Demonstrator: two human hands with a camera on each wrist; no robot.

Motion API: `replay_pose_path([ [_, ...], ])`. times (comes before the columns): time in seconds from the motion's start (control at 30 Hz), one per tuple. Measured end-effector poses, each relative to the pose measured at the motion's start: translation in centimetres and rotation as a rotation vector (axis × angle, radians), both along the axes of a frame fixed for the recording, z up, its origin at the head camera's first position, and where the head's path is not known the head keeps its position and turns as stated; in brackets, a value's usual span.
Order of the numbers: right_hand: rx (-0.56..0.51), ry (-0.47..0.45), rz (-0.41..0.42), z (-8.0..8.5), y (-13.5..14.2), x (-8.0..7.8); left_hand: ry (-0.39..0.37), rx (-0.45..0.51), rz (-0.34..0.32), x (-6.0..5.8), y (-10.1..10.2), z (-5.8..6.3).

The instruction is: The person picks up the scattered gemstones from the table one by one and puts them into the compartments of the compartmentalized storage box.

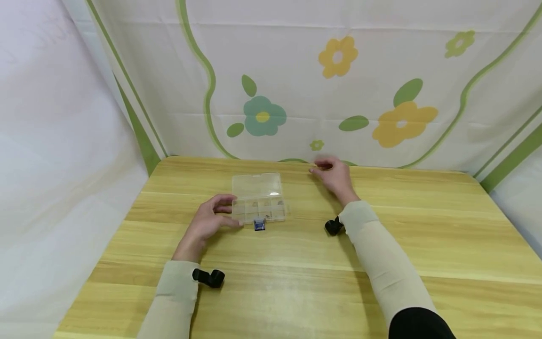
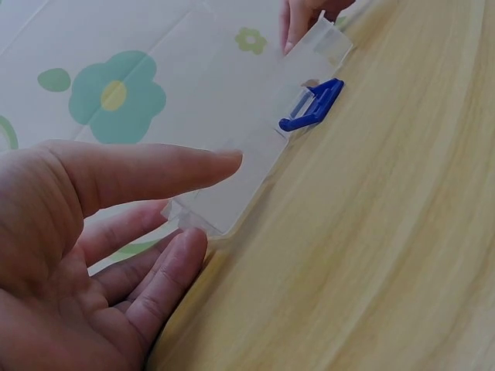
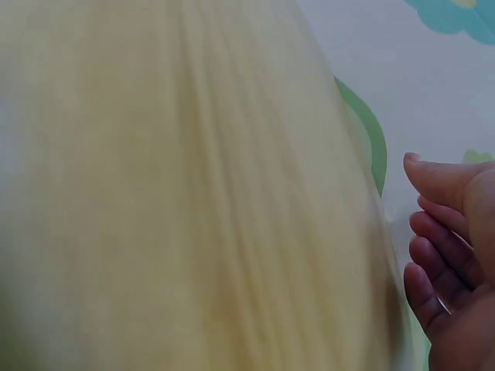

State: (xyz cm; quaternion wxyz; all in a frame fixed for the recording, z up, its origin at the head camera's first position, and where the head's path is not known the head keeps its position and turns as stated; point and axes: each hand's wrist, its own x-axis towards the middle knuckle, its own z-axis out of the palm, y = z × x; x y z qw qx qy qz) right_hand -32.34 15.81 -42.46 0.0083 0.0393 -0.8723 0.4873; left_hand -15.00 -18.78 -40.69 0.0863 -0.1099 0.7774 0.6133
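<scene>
A clear plastic compartment box [image 1: 259, 210] sits on the table with its lid [image 1: 256, 184] raised toward the back. Small items too tiny to make out lie in several compartments. At the box's left end is my left hand [image 1: 207, 220], thumb stretched along the front and fingertips right at the corner. A small blue plastic piece [image 2: 313, 107], shaped like an open frame, stands against the box's front edge. Farther right, near the table's back edge, my right hand [image 1: 334, 179] hovers apart from the box. Its fingers [image 3: 435, 259] are loosely bent with nothing between them.
The wood-grain table [image 1: 271, 282] ends at a white curtain [image 1: 296, 70] printed with flowers, which hangs along its back edge. Another white cloth [image 1: 63, 165] hangs at the left side. Each sleeve carries a black wrist camera [image 1: 210, 278].
</scene>
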Motion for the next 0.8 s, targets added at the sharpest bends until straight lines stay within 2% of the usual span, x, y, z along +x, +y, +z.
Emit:
replay_pose_path([
  [0.47, 0.053, -0.031, -0.051, -0.1, -0.3, -1.7, -0.002, -0.003, -0.008, -0.2, -0.1, -0.1],
  [0.8, 0.100, -0.024, -0.065, -0.3, -1.0, -2.0, -0.004, -0.004, -0.012, -0.2, -0.1, -0.2],
])
